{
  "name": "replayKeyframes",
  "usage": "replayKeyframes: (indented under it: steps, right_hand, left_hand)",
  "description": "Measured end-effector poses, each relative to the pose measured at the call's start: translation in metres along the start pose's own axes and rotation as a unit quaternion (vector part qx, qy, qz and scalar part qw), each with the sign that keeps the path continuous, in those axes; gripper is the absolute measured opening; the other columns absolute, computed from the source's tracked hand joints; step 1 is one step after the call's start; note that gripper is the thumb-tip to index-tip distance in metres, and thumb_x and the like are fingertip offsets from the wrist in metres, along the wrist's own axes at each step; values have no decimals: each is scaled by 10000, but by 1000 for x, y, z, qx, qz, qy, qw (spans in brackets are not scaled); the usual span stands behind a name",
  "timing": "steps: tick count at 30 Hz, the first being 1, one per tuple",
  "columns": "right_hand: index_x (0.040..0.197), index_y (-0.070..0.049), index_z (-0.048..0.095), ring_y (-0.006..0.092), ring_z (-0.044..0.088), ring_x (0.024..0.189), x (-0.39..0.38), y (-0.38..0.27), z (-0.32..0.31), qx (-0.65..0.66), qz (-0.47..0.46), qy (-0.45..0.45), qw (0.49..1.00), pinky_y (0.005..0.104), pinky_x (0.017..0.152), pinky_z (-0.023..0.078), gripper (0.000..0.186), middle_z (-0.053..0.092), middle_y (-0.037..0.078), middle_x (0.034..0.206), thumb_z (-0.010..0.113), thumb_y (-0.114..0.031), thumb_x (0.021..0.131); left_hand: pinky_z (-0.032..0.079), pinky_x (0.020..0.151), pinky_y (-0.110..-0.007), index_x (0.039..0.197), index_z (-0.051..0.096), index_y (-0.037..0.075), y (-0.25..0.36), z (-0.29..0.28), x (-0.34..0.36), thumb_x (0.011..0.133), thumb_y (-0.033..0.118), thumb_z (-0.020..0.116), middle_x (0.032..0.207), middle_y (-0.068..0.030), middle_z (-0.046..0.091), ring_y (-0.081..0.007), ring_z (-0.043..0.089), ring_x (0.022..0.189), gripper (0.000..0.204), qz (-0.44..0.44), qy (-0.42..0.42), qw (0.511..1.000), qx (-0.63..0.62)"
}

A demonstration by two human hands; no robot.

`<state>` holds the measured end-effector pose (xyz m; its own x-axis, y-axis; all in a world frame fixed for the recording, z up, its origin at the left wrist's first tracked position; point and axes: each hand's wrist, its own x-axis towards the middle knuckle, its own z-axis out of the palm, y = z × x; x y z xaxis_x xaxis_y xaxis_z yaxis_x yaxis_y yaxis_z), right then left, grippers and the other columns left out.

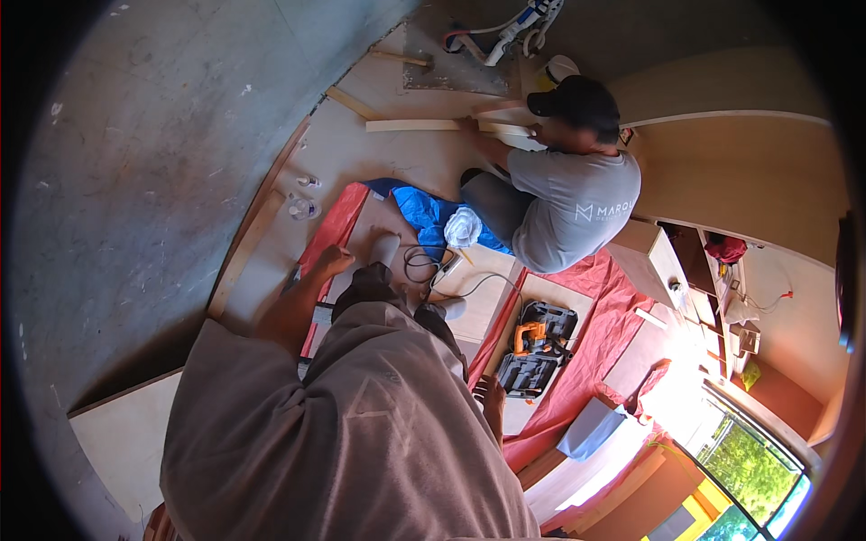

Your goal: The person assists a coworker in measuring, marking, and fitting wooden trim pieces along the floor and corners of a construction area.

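Note:
My left hand (336,261) is in front of me on the left, above the red sheet's edge, fingers curled into a fist. Whatever it may hold is hidden. Lower down on my right side, my right hand (489,397) hangs beside my shirt, partly covered, its visible fingers slightly apart and nothing seen in them. Nearest to it on the right lies an open black tool case (538,352) with an orange power tool (530,337) in it. My feet stand on a board, beside a dark cable (474,290).
A co-worker in a grey shirt (577,198) squats ahead, both hands at a long wooden strip (412,126). Blue plastic sheeting (418,209) and a white crumpled bundle (463,228) lie between us. A grey wall (180,135) rises left; cabinets (749,162) stand right. Clear bottles (302,208) lie near the wall.

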<state>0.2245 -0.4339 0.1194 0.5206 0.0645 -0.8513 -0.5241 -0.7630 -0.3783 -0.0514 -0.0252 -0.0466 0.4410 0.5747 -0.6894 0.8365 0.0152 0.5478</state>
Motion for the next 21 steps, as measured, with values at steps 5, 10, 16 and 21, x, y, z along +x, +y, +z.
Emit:
replayKeyframes:
  steps: [5, 10, 16, 21]
  right_hand:
    - [988, 6, 523, 157, 570, 572, 0, 2, 1, -5, -4, -2, 1000, 243, 477, 442, 467, 580, 99, 734, 320, -394, 856]
    - [988, 6, 523, 159, 571, 579, -1, 2, 1, -4, -4, 1, 1000, 246, 483, 443, 471, 581, 102, 738, 321, -398, 855]
    - [986, 8, 524, 158, 571, 581, -1, 1, 0, -16, -24, -3, 1000, 249, 490, 445, 477, 583, 106, 742, 322, -404, 852]
    - [974, 2, 529, 152, 567, 567, -8, -7, 3, -46, -44, 5, 998, 247, 485, 444, 470, 581, 102, 728, 323, -402, 852]
  left_hand:
    - [455, 534, -285, 837, 613, 13, 9, -7, -9, 690, 281, 554, 583, -103, 582, -175, 574, 523, 311, 16, 1, 999, -32]
    - [455, 534, -285, 828, 613, 11, 9, -5, -6, 686, 269, 565, 585, -109, 583, -173, 578, 531, 299, 58, 37, 998, 7]
    - [454, 528, -280, 816, 611, -1, 7, -7, -8, 685, 247, 573, 588, -114, 582, -167, 573, 513, 283, 49, 10, 999, -22]
    - [459, 684, -323, 785, 633, 88, -7, 3, 4, 676, 339, 555, 768, -129, 602, -262, 586, 732, 285, -23, 11, 998, -49]
